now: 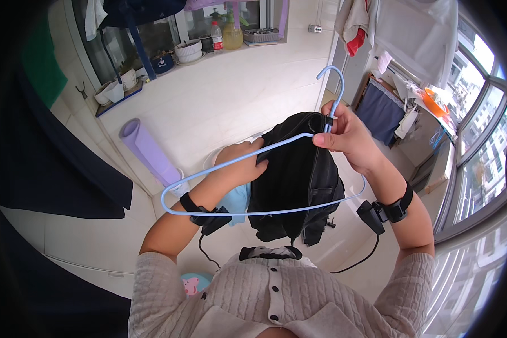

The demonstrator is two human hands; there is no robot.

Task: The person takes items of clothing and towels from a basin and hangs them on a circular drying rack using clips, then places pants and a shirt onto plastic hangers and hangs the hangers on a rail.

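Note:
A black backpack (287, 177) hangs in front of me, its top pointing away from my body. My right hand (340, 131) grips the neck of a light blue clothes hanger (262, 214) together with the loop at the top of the backpack. The hanger's hook points up and left above that hand, and its wide frame lies across the view in front of the bag. My left hand (245, 164) holds the left side of the backpack, its fingers partly hidden behind the black fabric. One hanger arm crosses over the left hand.
A rolled purple mat (145, 150) leans against the tiled wall. Potted plants and bottles line the windowsill (194, 59). Dark clothes (63, 160) hang close on the left, and light laundry (418, 38) hangs upper right. An orange basin (435, 102) sits by the right windows.

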